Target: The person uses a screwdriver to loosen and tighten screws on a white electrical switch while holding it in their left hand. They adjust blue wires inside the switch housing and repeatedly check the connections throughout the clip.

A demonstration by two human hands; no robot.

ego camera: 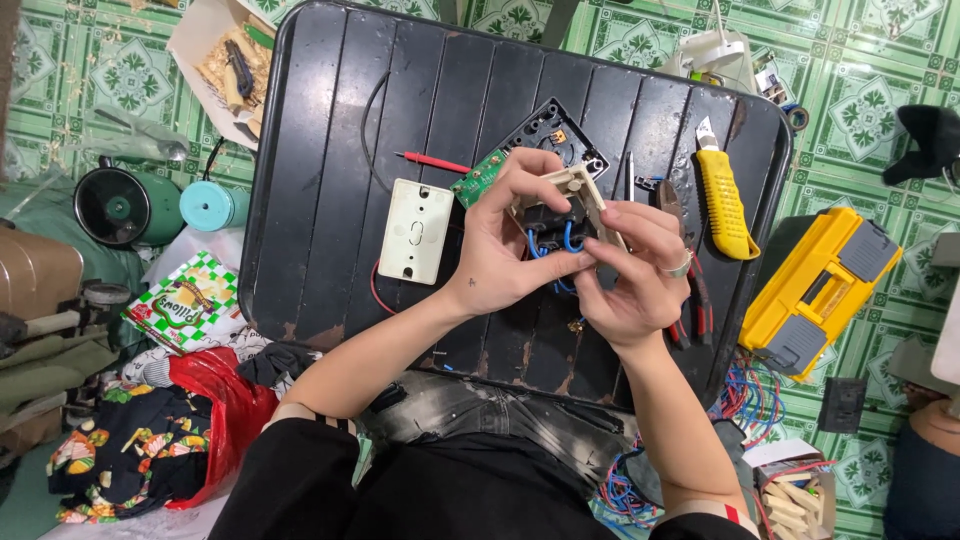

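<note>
Beige switch module (572, 200) with blue wires (566, 240) held over the black bench (330, 120), gripped by the left hand (505, 245), fingers closed on it, wires pinched by the right hand (630, 275), white plate (416, 231), green board (480, 175) and yellow knife (724, 203) laid nearby.

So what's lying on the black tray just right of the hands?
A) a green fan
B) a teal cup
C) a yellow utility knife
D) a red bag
C: the yellow knife lies on the tray right of both hands; fan, bag and cup sit off it, to the left.
</note>
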